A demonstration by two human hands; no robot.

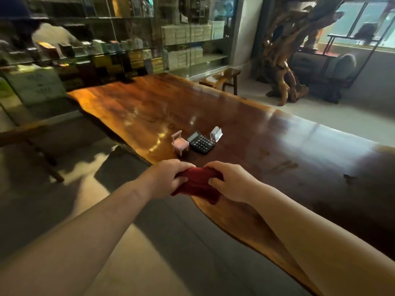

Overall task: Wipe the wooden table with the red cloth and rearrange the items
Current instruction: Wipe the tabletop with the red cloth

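The red cloth (197,182) is gripped, bunched, between the left hand (168,178) and right hand (229,181) above the worktop's (267,135) near edge; wiping is judged not yet begun. Next, the cloth would need spreading and pressing down; the pink toy chair (180,142), calculator (201,142) and clear stand (216,133), clustered just beyond, would need shifting.

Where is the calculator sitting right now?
In the head view the black calculator lies on the wooden table near its left edge, between the pink miniature chair and a clear acrylic stand.
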